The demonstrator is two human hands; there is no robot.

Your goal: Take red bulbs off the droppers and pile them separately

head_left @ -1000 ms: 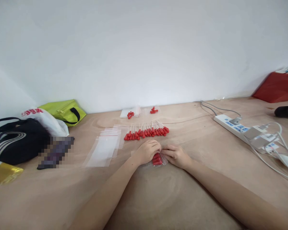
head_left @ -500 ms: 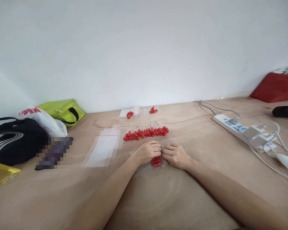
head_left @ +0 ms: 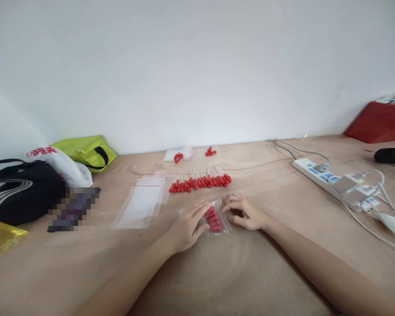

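A small clear zip bag (head_left: 226,221) lies on the table between my hands, and several red rubber bulbs (head_left: 213,218) show through it in a stacked row. My left hand (head_left: 190,226) rests at the bag's left side, fingers stretched out and thumb apart, covering part of it. By the right edge of the bag is my right hand (head_left: 245,213), its fingers bent, with a gap between thumb and index finger. Beyond both hands, droppers with red bulbs (head_left: 202,181) lie side by side, their clear stems pointing away.
Flat zip bags (head_left: 138,206) lie overlapped to the left. Two small groups of red bulbs (head_left: 178,157) rest on bags near the wall. A power strip (head_left: 316,172) with plugs and cables stands right. A black bag (head_left: 26,193) and a lime-green bag (head_left: 85,151) sit left.
My left hand has shifted left and down and its fingers have spread. My right hand has drawn slightly away from it, leaving more of the bag with red bulbs visible.
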